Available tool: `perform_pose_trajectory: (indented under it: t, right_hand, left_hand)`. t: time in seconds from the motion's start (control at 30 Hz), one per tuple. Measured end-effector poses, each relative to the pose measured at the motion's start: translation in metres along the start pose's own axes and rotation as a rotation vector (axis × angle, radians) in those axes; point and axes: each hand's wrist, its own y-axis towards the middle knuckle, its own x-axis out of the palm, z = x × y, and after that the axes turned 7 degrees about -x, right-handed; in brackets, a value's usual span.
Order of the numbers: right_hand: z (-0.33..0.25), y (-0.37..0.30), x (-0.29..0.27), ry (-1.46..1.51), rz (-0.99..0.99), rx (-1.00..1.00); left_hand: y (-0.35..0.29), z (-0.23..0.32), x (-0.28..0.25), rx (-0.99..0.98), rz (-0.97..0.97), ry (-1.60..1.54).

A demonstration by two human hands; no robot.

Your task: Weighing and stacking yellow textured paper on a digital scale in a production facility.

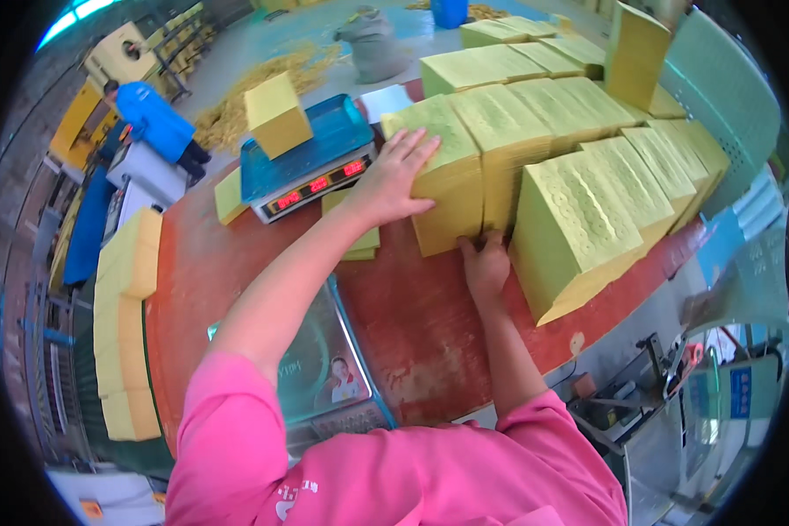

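My left hand [390,180] lies with fingers spread on the top and left side of a tall stack of yellow paper sheets [447,206], the leftmost of a row. Low on the front, my right hand [486,270] pinches that stack's lower right corner, its thumb in front and its fingertips partly hidden in the gap. More yellow stacks [504,131] with embossed tops stand close behind and to the right. To the left, a digital scale [276,206] with a blue pan and lit red figures carries a yellow paper block [277,114].
A second scale [320,368] with a clear cover lies between my forearms on the red table [430,351]. Yellow blocks [127,324] line the left edge. A person in blue [155,120] stands at a machine, far left. A grey sack [373,44] stands beside shredded yellow scraps [263,83].
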Motion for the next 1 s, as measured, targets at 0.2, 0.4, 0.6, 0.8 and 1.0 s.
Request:
perform_pose_trajectory:
  t: [0.2,0.4,0.6,0.8,1.0]
  right_hand:
    - [0.011,-0.005,-0.008,0.074,0.152,-0.265]
    - [0.042,-0.011,0.002,-0.022,0.054,-0.391]
    - [0.046,-0.029,-0.008,0.542,-0.119,-0.118]
    - [-0.194,-0.186,-0.032,0.803,-0.207,-0.537]
    - [-0.386,-0.339,0.057,0.494,-0.802,-1.020]
  left_hand:
    - [0.005,-0.005,0.019,0.220,0.156,0.085]
    - [-0.077,0.069,-0.048,0.029,0.309,0.038]
    - [-0.290,0.030,-0.145,-0.148,0.351,0.114]
    - [-0.546,-0.096,-0.210,-1.045,0.168,0.139]
    - [-0.645,-0.191,-0.321,-1.187,0.059,0.096]
